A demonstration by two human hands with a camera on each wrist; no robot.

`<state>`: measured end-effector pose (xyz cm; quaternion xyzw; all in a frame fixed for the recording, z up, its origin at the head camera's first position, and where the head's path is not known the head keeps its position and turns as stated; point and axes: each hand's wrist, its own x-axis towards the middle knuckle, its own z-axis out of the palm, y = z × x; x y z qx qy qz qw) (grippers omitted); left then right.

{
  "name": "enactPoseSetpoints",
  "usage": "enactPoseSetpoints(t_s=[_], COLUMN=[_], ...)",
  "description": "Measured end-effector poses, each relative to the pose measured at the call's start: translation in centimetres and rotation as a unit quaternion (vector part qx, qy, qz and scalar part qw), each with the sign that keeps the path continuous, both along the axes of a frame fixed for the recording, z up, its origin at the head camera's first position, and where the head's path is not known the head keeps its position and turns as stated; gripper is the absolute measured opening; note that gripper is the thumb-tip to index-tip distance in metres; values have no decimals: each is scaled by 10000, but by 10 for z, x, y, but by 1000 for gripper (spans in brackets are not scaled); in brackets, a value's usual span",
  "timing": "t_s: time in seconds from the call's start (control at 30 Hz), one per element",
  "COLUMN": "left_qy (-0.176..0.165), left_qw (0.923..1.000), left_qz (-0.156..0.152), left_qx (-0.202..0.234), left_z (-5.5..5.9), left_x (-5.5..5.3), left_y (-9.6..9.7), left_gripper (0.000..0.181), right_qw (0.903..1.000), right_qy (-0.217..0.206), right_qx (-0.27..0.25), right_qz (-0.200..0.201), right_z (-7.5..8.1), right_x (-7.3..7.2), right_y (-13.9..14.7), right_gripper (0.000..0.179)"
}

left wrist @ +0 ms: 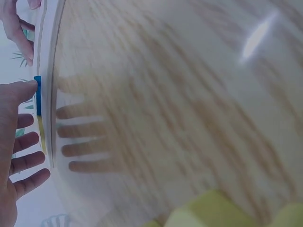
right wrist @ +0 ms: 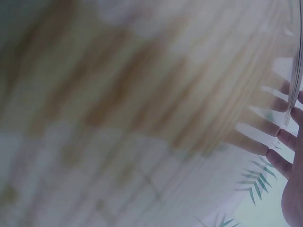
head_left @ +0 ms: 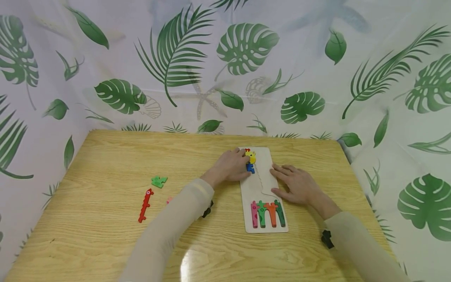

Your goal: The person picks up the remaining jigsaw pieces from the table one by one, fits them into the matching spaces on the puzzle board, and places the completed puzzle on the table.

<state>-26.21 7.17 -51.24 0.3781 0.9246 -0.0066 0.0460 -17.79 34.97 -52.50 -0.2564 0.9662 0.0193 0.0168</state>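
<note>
A pale, flat puzzle board (head_left: 251,190) with rounded corners lies between the person's two hands, its long side running away from the body and a thin curving line marked on its bare face. The left hand (head_left: 230,166) reaches over its far left edge, fingers spread and nearly straight; its thumb touches a small notched blue piece (head_left: 250,169), and its fingertips lie at a yellow piece (head_left: 251,158) shaped like an animal's head with red tips, just beyond the blue. The right hand (head_left: 297,184) lies along the opposite edge, fingers extended and apart, grasping nothing. Nearer the body than both hands, four knobbed, leg-like pieces stand side by side: pink (head_left: 254,215), light green (head_left: 262,215), orange (head_left: 271,213) and dark green (head_left: 280,214), their small markings unreadable. Left of the left hand, a long red piece (head_left: 143,207) and a notched green piece (head_left: 159,181) lie on the wood-grained table (head_left: 105,164).
</note>
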Motion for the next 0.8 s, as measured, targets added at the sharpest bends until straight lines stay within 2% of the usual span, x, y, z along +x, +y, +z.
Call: enactPoseSetpoints(t_s=[0.8], left_qy=[18], left_qw=[9998], left_qz=[-178], left_qx=[-76], left_z=[12], left_x=[4], left_y=[-22], left_gripper=[62], right_qw=[10000], right_qy=[-77], right_qx=[-10], right_qz=[-53], right_z=[1], right_x=[0], right_y=[-2], right_gripper=[78])
